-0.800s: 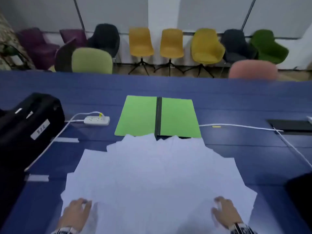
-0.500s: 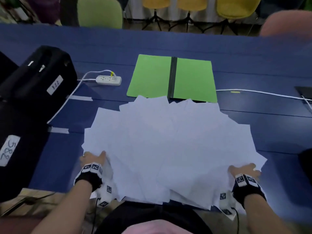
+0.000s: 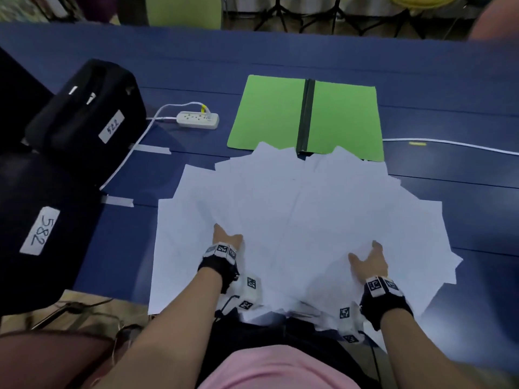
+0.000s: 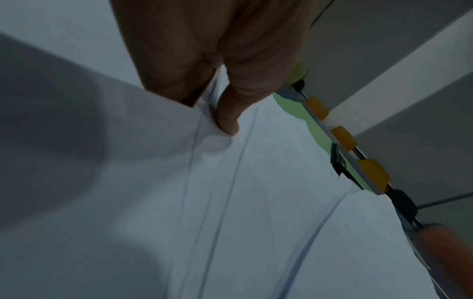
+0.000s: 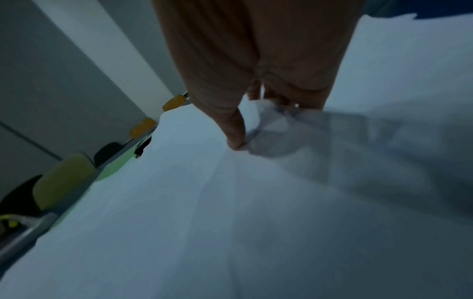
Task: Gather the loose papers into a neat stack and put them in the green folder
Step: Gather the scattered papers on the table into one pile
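Several white papers (image 3: 309, 209) lie fanned out on the blue table (image 3: 449, 94), and their near edges hang over the table's front edge. The green folder (image 3: 269, 113) lies open and flat just beyond them, with the far paper tips overlapping it. My left hand (image 3: 226, 238) is on the left-middle of the fan. In the left wrist view its thumb (image 4: 227, 121) presses on top while the fingers go under a sheet. My right hand (image 3: 368, 258) holds the right-middle the same way, thumb (image 5: 235, 133) on top and fingers tucked among the sheets.
Two black cases, labelled 522 (image 3: 90, 113) and 582 (image 3: 42, 234), stand at the left. A white power strip (image 3: 198, 120) with its cord lies left of the folder. A white cable (image 3: 449, 144) runs off to the right. Chairs (image 3: 182, 9) line the far side.
Both hands have moved from the fan's outer near corners inward and forward onto its middle. The head view has tilted further down. The folder has not moved.
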`<action>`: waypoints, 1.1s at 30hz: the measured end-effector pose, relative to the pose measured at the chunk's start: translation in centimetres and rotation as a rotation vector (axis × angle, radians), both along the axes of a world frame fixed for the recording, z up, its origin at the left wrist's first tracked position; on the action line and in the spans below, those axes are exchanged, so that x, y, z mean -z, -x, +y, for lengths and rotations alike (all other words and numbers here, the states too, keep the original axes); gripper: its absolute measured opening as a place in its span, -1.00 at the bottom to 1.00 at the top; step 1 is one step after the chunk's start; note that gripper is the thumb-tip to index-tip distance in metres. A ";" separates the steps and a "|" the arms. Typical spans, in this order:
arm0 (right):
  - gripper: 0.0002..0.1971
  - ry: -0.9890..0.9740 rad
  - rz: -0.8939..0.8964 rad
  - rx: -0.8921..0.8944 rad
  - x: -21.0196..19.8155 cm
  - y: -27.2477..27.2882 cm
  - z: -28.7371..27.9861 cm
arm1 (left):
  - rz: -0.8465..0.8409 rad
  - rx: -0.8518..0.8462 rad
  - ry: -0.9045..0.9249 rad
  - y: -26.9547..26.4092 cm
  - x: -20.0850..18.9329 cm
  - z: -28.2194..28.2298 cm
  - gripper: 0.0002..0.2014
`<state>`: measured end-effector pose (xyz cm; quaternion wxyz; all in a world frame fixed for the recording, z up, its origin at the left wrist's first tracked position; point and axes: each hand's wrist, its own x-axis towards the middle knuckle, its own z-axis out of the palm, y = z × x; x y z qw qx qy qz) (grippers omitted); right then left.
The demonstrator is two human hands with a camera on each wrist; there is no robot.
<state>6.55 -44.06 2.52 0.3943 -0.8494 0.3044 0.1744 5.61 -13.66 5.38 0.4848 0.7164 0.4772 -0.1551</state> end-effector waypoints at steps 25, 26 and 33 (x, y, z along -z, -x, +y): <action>-0.81 -0.343 -0.001 0.060 -0.7 -1.7 -0.4 | -0.053 0.048 -0.088 0.9 1.7 5.5 -0.53; -0.80 -0.319 -0.015 0.059 -0.5 -1.6 -0.4 | -0.047 0.050 -0.095 0.9 2.0 5.6 -0.56; -0.64 -0.236 -0.277 0.341 -2.9 -3.1 -3.0 | -0.051 -0.104 -0.189 1.3 2.3 7.3 -0.68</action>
